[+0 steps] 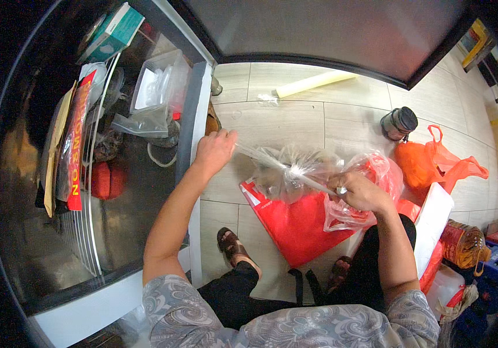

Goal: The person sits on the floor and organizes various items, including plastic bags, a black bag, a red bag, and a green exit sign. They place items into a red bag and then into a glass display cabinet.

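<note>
A clear plastic bag [294, 169], knotted or bunched at its middle, stretches between my two hands. My left hand [217, 150] grips one drawn-out end of it, near the edge of an open cabinet. The other end is held in my right hand [353, 187], which wears a ring. What lies inside or behind the clear bag looks brownish and cannot be made out. Below it a red bag with a flat front [305, 226] rests on the floor. A translucent pinkish-red plastic bag [377, 169] bulges beside and partly behind my right hand.
At left stands a cabinet with a wire rack [90, 217], a plastic tub [162, 82] and a teal box [114, 35]. On the tiled floor lie a pale yellow roll [314, 83], a dark-lidded jar [399, 123], an orange bag [418, 161] and an oil bottle [462, 243].
</note>
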